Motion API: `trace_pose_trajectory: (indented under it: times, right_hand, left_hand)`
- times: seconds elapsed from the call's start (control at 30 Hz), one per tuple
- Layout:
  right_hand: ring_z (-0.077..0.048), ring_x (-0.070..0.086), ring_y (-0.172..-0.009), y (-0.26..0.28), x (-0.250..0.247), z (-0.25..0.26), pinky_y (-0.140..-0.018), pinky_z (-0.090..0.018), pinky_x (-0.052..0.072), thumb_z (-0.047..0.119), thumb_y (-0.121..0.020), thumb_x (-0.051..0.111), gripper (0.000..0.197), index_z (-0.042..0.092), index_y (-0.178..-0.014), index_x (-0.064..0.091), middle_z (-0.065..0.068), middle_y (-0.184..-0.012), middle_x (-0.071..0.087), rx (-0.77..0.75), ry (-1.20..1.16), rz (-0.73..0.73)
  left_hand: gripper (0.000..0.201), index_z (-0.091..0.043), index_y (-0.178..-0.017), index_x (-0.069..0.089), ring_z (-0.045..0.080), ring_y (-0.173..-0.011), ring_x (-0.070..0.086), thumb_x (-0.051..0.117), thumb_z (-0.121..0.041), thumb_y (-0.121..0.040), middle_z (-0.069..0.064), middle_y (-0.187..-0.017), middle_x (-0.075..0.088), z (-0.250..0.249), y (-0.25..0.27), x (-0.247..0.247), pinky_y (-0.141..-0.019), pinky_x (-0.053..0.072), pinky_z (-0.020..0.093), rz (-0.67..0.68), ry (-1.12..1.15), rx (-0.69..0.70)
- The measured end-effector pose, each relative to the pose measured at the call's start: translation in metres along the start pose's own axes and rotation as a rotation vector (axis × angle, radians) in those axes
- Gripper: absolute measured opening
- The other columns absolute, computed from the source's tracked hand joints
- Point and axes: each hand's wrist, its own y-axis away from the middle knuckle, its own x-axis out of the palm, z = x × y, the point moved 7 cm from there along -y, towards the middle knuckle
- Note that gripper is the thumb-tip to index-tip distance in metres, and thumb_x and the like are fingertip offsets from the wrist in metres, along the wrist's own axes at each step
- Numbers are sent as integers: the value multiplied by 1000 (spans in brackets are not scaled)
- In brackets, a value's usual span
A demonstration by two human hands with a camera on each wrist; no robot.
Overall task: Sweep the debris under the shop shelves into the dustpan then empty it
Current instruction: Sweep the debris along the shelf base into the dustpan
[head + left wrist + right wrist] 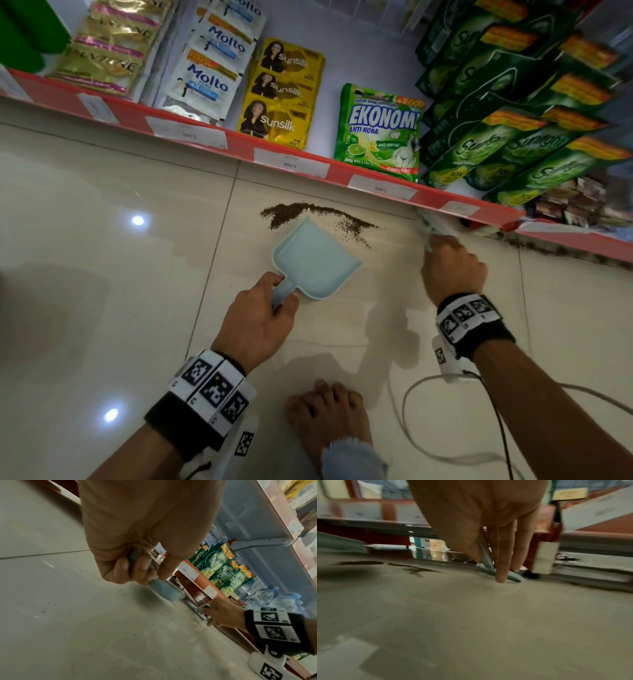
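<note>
the debris point(308, 214), a dark grainy streak, lies on the tile floor point(102, 274) just in front of the shelf's red edge point(205, 135), touching the open mouth of the dustpan point(313, 258). the pale blue dustpan lies flat on the floor, its mouth toward the shelf. the left hand point(260, 318) curls round its handle. right of the dustpan, the right hand point(452, 267) pinches a pale brush point(489, 563) between thumb and fingers, its head at the shelf's foot; the brush is blurred. on the shelf above the debris stand sunsilk sachets point(279, 96) and an ekonomi pack point(378, 130). a bare foot point(329, 414) rests on the floor near the dustpan.
</note>
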Motion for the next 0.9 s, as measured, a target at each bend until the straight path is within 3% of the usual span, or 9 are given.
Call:
trace_pose_trajectory:
  times: [0.13,0.2,0.3,0.4,0.53,0.7,0.83,0.9]
  right_hand:
    - [-37,69,-71,41,-9,67,-61,-39,50,23,-96,48,29,19,-123,58,-4,-121,62,-286,-23,2]
    - [-36,68,-66,51,-21,83,-57,-38,51,23,-95,52,30,22,-124,59,1,-121,63,-337,-44,-57]
    - [-36,66,-60,38,-39,81,-54,-36,46,23,-96,54,20,20,-113,63,-1,-106,69,-290,-105,-175]
    - [-39,66,-65,11,-40,69,-56,-35,40,19,-94,57,16,16,-108,64,-8,-94,69,-215,-61,-188]
    - [-39,67,-87,-6,-24,76,-67,-43,51,17,-95,51,30,16,-125,57,-10,-114,63,-221,-22,-26]
    - [-34,67,-74,27,-26,120,-61,-40,52,22,-97,47,25,17,-119,60,-3,-112,64,-470,-115,0]
    - [-34,65,-73,20,-45,116,-59,-34,43,22,-96,49,24,17,-116,62,-5,-101,67,-401,-188,-79]
    - [-35,65,-78,5,-48,108,-61,-35,46,18,-95,50,24,12,-116,62,-11,-99,68,-346,-170,-82]
  left_hand:
    - [17,-22,-106,54,16,-67,62,55,-34,-94,-1,-74,64,5,3,-1,-57,46,29,-12,7,-14]
    - [16,-23,-105,54,15,-66,62,55,-34,-94,-1,-74,64,7,5,-2,-55,45,27,-13,4,-24]
    - [15,-23,-104,53,15,-65,61,55,-34,-94,-3,-72,63,9,6,-6,-54,43,27,-31,14,-28]
    - [15,-24,-103,53,14,-65,60,55,-35,-94,-5,-71,61,16,7,-14,-54,42,28,-58,13,-46]
    - [15,-24,-102,53,11,-64,59,55,-36,-94,-6,-69,61,25,9,-24,-54,42,27,-98,17,-67]
    - [16,-21,-101,54,12,-61,58,56,-36,-94,-5,-67,60,35,11,-33,-53,41,28,-128,36,-72]
    - [18,-20,-101,54,12,-61,57,57,-36,-94,-6,-67,59,37,10,-36,-54,42,28,-144,40,-68]
    - [19,-20,-102,54,15,-64,59,57,-36,-94,-5,-68,60,38,10,-38,-59,46,31,-144,41,-73]
